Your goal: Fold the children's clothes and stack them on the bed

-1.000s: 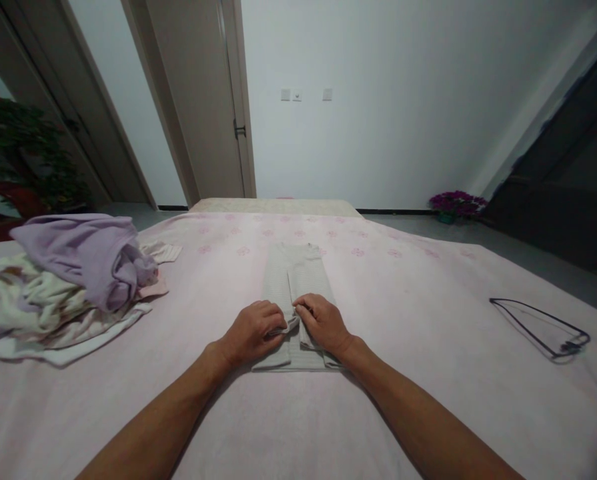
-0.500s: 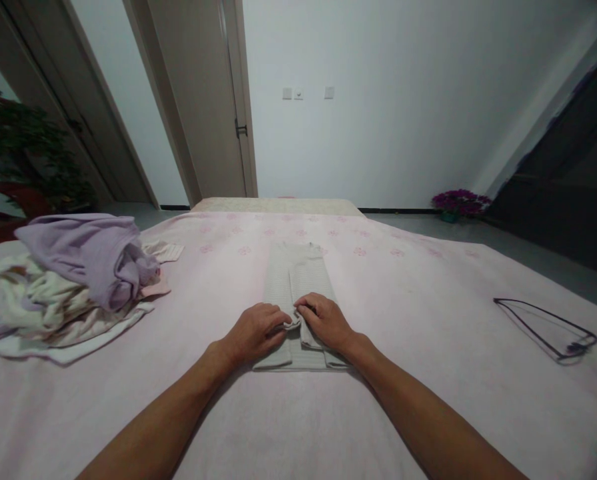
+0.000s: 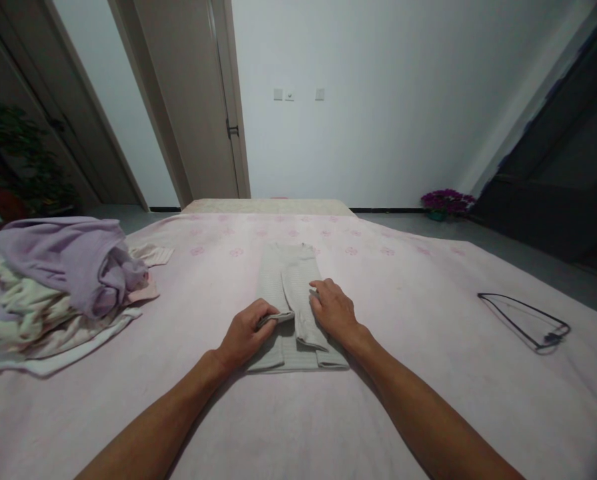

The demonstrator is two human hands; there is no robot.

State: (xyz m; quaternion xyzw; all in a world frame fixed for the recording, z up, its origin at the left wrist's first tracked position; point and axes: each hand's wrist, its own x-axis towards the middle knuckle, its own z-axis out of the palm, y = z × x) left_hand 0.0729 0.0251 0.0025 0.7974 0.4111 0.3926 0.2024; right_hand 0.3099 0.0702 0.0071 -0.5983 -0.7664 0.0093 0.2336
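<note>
Fingers of your left hand (image 3: 246, 333) were closed on a sleeve end (image 3: 282, 317); your right hand's (image 3: 334, 312), loosely parted with no visible hold, lay over the grey shirt (image 3: 270, 277).

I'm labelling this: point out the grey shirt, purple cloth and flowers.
Grey shirt (image 3: 299, 297), head view, on its folded middle.
Purple cloth (image 3: 81, 260), head view, on its middle.
Flowers (image 3: 447, 199), head view, on the blossoms.

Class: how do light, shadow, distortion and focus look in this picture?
Head view: soft light, shadow beside the left forearm; head view: wide-angle distortion, the door leaning; head view: pale shirt fairly sharp, leafy plant at left dark and smeared.
</note>
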